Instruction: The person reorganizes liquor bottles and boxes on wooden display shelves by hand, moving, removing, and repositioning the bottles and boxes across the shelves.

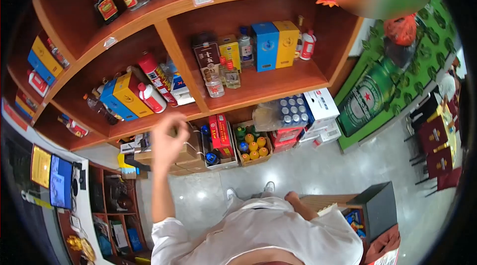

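Note left hand (170,135) raised before curved brown wooden shelf unit (181,66), curled nearly into a ring, blurred; cannot tell if gripping anything. See right hand (292,197) low, well apart, out from shelf unit; cannot tell grip. Find nearest left hand: white, red-labelled bottle (152,98) on shelf unit, brown cardboard boxes (191,154) below. Count nothing visibly lifted out; cannot judge what remains.

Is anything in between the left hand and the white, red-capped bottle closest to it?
Only the shelf's front edge runs between the left hand and the white bottle in this view; no other object shows between them.
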Action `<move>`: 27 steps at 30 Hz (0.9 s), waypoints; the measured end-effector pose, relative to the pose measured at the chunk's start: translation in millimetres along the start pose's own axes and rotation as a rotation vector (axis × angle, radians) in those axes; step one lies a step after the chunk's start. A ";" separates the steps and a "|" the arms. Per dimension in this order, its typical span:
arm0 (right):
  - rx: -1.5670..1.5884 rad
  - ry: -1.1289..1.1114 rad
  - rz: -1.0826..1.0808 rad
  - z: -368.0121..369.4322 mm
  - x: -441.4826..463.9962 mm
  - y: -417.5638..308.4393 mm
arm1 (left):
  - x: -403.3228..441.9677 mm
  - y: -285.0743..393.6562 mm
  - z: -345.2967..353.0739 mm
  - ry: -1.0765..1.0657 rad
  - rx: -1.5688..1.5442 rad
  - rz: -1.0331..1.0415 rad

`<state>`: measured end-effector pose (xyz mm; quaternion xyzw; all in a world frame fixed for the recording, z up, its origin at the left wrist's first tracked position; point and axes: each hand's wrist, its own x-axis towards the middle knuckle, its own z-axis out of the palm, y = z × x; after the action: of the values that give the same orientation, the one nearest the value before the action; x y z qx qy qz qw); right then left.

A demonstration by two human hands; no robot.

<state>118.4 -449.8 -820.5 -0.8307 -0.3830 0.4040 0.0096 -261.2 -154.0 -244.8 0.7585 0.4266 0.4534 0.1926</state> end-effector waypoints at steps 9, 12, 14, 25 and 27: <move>0.020 -0.037 -0.090 28.7 7.2 54.1 | -497.3 -213.4 160.4 -0.212 0.089 -1.360; -0.087 -0.114 -0.050 -9.7 -0.7 15.9 | -558.8 -188.3 145.7 -0.257 0.003 -1.474; -0.143 -0.096 -0.024 -41.2 3.6 -12.6 | -574.8 -189.8 140.5 -0.271 -0.093 -1.543; 0.754 0.371 -1.177 -397.1 -87.4 -372.3 | -466.8 -254.1 157.8 -0.394 -0.445 -1.481; 0.611 0.714 -1.546 -493.3 -156.2 -432.0 | -439.5 -268.4 163.5 -0.396 -0.511 -1.424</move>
<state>122.2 -100.4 -244.0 -0.3790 -0.6845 0.0872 0.6167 -347.5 -348.8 -741.3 0.3010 0.6506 0.1610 0.6783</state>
